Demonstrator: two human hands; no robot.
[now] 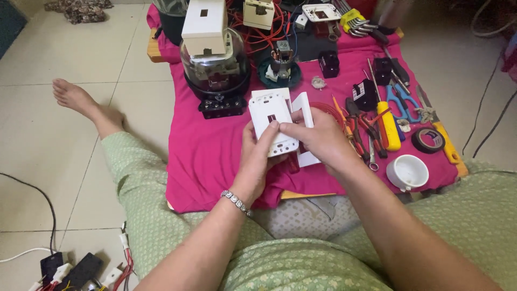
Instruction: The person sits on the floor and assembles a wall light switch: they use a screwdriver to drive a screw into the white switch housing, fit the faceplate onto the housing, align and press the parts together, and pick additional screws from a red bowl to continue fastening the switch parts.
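Note:
My left hand [257, 159] and my right hand [315, 137] together hold a white switch plate [271, 119] with a small dark opening in its middle, tilted up over a pink cloth [210, 156]. My right thumb presses on the plate's front face. A second white cover piece [303, 106] stands just behind my right hand, and red wire shows beside it. A beaded bracelet sits on my left wrist.
An electric meter with a glass dome [215, 62] stands behind the plate. Screwdrivers, pliers and blue scissors [401, 102] lie at the right, with a black tape roll [428, 140] and a white lamp holder [407, 172]. Black switch parts and wires lie at the floor's bottom left [81, 269].

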